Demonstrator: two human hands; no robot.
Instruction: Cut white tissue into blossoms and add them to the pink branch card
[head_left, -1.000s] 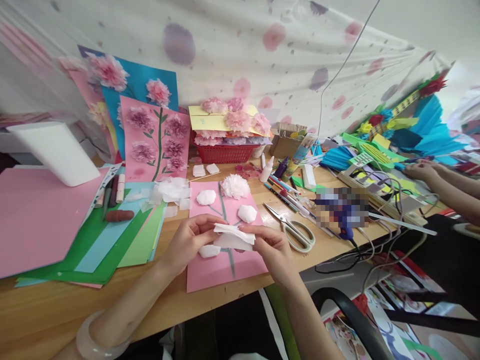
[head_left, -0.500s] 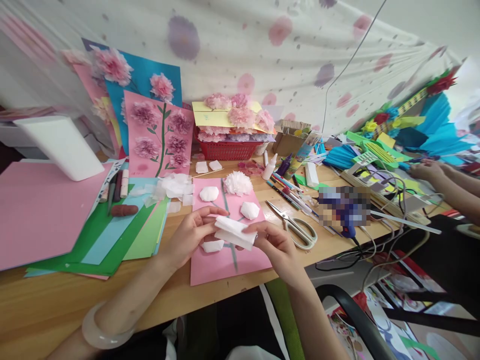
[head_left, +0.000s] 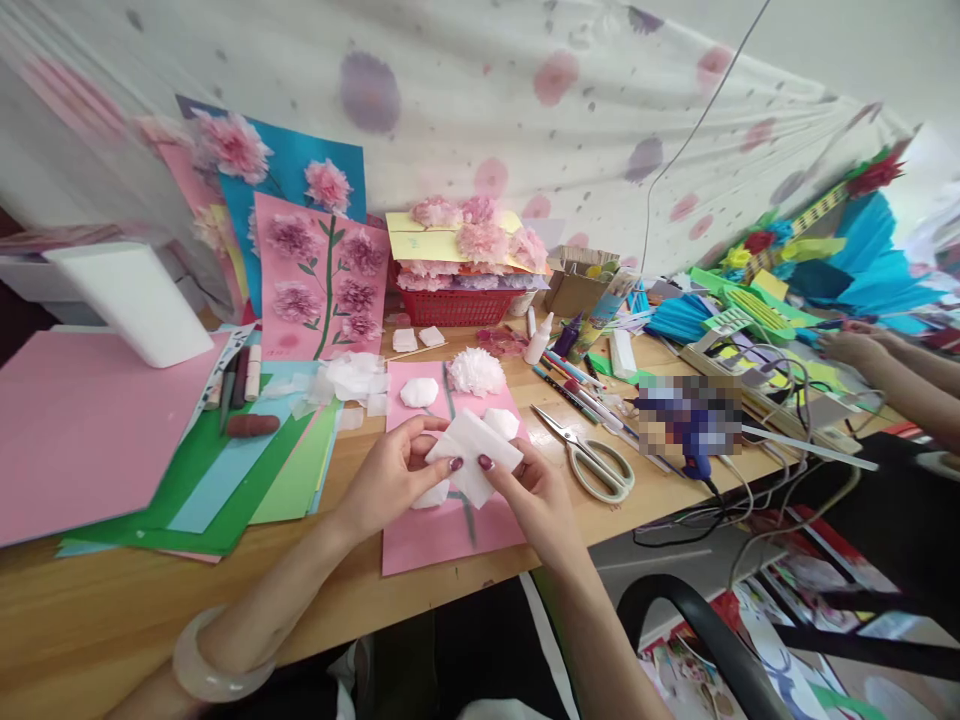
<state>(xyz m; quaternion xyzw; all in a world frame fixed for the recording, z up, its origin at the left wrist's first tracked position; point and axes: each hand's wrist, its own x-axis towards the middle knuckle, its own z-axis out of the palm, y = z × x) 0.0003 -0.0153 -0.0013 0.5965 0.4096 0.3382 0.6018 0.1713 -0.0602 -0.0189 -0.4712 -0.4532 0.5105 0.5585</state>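
Note:
Between my two hands is a folded square of white tissue paper, held up flat above the pink sheet. My left hand pinches its left side, thumb on top. My right hand grips the right side the same way, thumb pressed near the middle. Underneath lies the pink sheet with a painted grey-green stem. On it sit a fluffy white paper flower and several flattened white tissue pieces, one at upper left; others are partly covered by my hands and the square.
Scissors and pens lie right of the pink sheet, near a blue glue gun with cables. Tissue scraps and coloured paper are at left. Behind stands a red basket of paper flowers. Another person's hands work at far right.
The folded tissue has turned from a narrow, tilted strip to a flat diamond facing me. Both my thumbs have moved onto its front, closer together.

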